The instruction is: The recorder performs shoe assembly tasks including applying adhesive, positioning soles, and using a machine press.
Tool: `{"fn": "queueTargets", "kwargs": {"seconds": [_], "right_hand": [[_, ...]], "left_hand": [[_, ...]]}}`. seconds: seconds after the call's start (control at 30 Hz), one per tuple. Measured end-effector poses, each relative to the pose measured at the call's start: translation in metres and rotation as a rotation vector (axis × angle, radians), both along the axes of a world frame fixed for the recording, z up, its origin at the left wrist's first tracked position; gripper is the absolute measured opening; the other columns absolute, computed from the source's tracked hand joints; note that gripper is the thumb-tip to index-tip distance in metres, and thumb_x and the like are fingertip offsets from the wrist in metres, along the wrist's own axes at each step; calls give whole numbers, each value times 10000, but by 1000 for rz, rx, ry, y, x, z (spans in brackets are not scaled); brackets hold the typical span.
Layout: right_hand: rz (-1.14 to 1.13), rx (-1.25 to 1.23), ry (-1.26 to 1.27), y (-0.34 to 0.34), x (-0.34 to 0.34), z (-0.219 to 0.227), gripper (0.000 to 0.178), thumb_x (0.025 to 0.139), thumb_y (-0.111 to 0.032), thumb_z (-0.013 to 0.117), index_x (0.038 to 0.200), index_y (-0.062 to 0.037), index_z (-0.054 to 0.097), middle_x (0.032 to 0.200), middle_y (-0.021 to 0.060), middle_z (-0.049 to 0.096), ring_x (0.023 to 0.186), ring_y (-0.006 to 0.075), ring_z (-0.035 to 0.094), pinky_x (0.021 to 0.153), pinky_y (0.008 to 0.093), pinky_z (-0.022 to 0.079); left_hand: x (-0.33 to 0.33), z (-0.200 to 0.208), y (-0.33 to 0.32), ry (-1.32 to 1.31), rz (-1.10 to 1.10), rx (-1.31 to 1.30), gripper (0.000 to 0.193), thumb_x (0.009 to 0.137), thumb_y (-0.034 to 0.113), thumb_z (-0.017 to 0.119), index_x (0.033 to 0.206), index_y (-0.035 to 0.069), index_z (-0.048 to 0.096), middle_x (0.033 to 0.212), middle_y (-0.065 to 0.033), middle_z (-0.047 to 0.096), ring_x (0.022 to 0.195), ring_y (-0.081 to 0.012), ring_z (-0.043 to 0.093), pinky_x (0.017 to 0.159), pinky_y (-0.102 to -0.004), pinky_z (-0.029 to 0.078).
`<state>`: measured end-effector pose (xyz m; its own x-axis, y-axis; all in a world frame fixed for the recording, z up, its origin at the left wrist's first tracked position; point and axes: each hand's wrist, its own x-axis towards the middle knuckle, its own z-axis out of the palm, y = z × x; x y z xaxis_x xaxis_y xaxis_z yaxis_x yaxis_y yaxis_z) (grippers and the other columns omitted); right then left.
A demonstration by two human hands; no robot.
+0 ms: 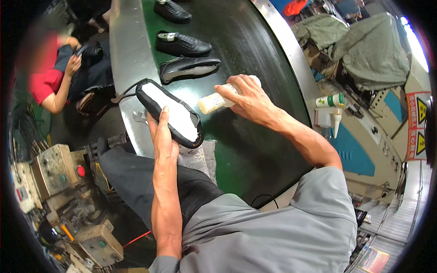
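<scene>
My left hand (pixel 162 139) grips a black shoe upper (pixel 197 125) turned sole side up, its white bottom (pixel 175 111) facing me. The thumb lies along the white bottom's near edge; the other fingers are hidden beneath. Just right of the shoe, my right hand (pixel 250 101) is wrapped round a whitish bottle (pixel 210 103), tilted with its yellowish end toward the shoe. A small gap separates bottle and shoe. Beyond them, black shoes (pixel 184 44) stand on a dark green belt (pixel 246 154), and another black shoe (pixel 191 68) lies on its side.
A metal rim (pixel 132 59) borders the belt, with a wrench-like tool (pixel 139 117) on it. At left, a person in red (pixel 48 86) holds a dark shoe. Control boxes (pixel 59 170) stand lower left. Right are a beige-blue machine (pixel 350 152), a green-white bottle (pixel 330 100) and cloth-covered equipment (pixel 375 52).
</scene>
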<state>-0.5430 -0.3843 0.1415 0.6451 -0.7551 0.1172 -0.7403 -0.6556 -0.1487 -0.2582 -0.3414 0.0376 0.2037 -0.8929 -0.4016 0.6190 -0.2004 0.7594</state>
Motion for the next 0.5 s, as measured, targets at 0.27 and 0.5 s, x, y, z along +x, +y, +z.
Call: {"fn": "queueTargets", "kwargs": {"seconds": [0.27,0.5], "right_hand": [[268,-347,222,-11,75,50,628,871,-146,749,1468,-297,628,1344,150,618,1306,356,599,1203,568,431],[395,-402,301,-8,123,72,731,837,-125,801,1512,-343,624,1405,157,611,1368,381,565,1227,594,407]], "left_hand": [[31,45,21,11,266,76,804,1074,146,716,1714,11,248,1563,-195,541,1407,-310,587,1172,-451,504],[59,55,40,67,293,44,793,1076,144,715,1712,12,259,1563,-188,542,1413,-301,575,1181,-444,493]]}}
